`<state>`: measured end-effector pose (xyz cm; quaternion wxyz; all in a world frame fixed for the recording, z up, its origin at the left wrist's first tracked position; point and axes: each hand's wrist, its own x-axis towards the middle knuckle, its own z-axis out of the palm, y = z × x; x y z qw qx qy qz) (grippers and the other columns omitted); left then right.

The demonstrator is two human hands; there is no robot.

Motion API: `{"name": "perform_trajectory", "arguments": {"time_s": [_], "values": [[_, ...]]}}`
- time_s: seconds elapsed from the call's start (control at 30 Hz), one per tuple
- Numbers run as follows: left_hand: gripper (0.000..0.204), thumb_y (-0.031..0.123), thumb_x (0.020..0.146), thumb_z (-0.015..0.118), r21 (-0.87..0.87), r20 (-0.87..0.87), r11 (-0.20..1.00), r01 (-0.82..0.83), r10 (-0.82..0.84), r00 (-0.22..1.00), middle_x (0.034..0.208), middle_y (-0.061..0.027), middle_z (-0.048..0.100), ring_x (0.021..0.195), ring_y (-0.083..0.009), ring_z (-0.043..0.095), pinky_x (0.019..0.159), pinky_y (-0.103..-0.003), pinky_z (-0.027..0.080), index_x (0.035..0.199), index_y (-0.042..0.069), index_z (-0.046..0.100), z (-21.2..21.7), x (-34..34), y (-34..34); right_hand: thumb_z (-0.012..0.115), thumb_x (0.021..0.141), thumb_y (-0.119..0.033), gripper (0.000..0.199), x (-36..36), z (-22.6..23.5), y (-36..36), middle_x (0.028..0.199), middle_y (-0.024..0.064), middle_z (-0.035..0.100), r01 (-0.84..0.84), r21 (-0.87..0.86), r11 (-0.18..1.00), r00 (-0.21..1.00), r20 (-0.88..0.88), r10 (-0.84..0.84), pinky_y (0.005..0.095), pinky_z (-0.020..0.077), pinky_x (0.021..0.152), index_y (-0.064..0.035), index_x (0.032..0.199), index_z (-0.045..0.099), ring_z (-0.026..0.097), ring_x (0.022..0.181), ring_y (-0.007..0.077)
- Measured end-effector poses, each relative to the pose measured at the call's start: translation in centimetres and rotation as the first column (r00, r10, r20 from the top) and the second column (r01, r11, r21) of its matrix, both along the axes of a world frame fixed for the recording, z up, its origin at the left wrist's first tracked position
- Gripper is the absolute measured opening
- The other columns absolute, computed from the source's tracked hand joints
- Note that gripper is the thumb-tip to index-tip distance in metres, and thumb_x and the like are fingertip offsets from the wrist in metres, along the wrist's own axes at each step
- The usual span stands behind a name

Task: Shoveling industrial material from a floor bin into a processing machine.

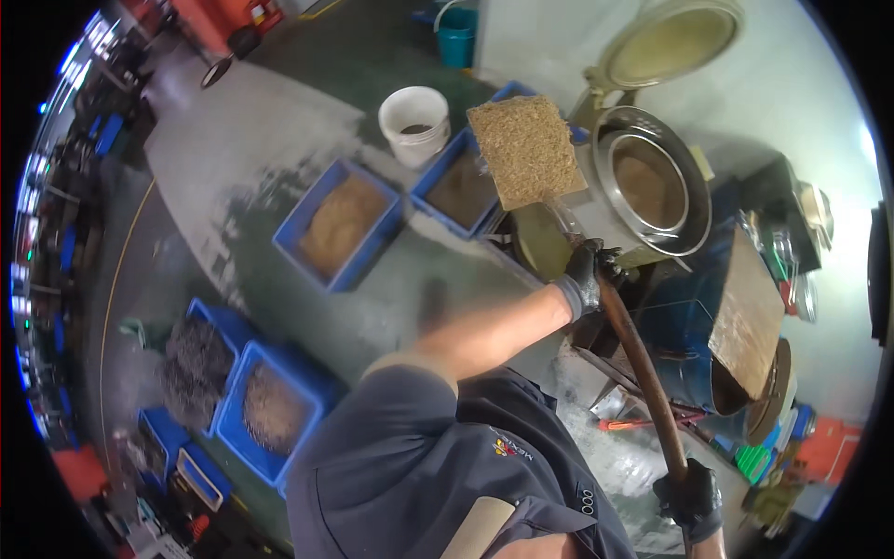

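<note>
I hold a shovel by its long brown wooden handle. My left hand, in a dark glove, is wrapped round the handle close to the blade. Lower down, at the handle's other end, my right hand, gloved too, grips it. A heap of tan, flaky or shaving-like material covers the blade, so the metal is mostly hidden. The loaded blade is held just left of a round metal machine drum, whose inner bowl contains brownish material. Its round lid stands raised behind.
Blue bins with tan and dark material stand left of the machine, beside a white bucket. Another blue bin and grey tangled shavings are at lower left. A blue barrel with a board is at right, near scattered tools.
</note>
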<state>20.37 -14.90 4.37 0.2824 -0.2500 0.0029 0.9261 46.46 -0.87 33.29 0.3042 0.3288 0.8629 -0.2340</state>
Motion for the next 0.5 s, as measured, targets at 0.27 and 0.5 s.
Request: {"name": "perform_trajectory", "arguments": {"time_s": [0.27, 0.5], "values": [[0.022, 0.032, 0.090, 0.051, -0.115, 0.017, 0.966, -0.233, 0.237, 0.971, 0.069, -0.0054, 0.054, 0.052, -0.0200, 0.050, 0.056, -0.038, 0.049, 0.082, 0.012, 0.052, -12.2, 5.4, -21.2, 0.064, 0.076, -0.022, 0.021, -3.4, -11.5, -8.6, 0.056, 0.0089, 0.061, -0.416, -0.176, 0.892, 0.883, 0.157, 0.443, 0.0313, 0.0482, 0.047, -0.0009, 0.078, 0.061, 0.062, 0.048, 0.0164], [0.026, 0.031, 0.087, 0.051, -0.446, 0.341, 0.878, -0.176, 0.348, 0.873, 0.058, -0.0066, 0.051, 0.051, -0.0223, 0.051, 0.056, -0.041, 0.051, 0.086, 0.005, 0.056, -23.8, 9.6, -40.7, 0.067, 0.078, -0.030, 0.030, -7.5, -23.8, -21.3, 0.061, 0.0101, 0.064, -0.497, -0.437, 0.749, 0.713, 0.287, 0.640, 0.0351, 0.0498, 0.055, -0.0008, 0.080, 0.060, 0.064, 0.056, 0.0201]]}}
